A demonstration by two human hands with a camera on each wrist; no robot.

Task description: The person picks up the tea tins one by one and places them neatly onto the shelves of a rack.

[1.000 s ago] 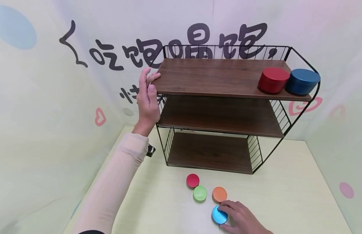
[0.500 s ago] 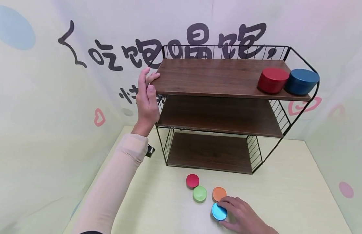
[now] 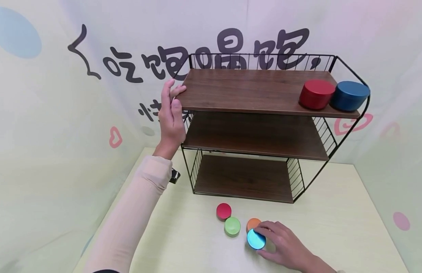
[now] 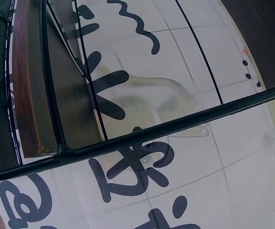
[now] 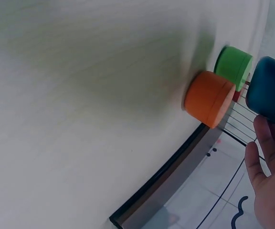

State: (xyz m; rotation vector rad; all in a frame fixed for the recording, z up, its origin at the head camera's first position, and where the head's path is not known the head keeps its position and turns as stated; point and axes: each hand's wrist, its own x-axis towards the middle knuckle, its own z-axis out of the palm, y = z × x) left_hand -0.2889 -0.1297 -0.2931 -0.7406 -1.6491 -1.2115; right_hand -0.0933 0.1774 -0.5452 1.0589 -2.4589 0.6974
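Note:
My right hand (image 3: 282, 244) pinches a bright blue round tin (image 3: 256, 239) between thumb and fingers. In the right wrist view this tin (image 5: 269, 89) is off the table, near an orange tin (image 5: 209, 99) and a green tin (image 5: 234, 67). From the head view, it partly covers the orange tin (image 3: 253, 223). To the left, a green tin (image 3: 232, 226) and a small red tin (image 3: 224, 211) sit close together. My left hand (image 3: 172, 119) grips the upper left end of a three-tier shelf rack (image 3: 248, 91), thumb in front and a finger over the board.
A larger red tin (image 3: 317, 94) and a dark blue tin (image 3: 349, 95) stand side by side at the top board's right end. Black wire sides (image 3: 295, 176) frame the rack on the pale table (image 3: 333, 227). A small black object (image 3: 175, 176) lies behind my left sleeve.
The bright blue tin has risen off the table in my right hand and moved slightly away from me, now overlapping the orange tin in view. My left hand stays on the rack.

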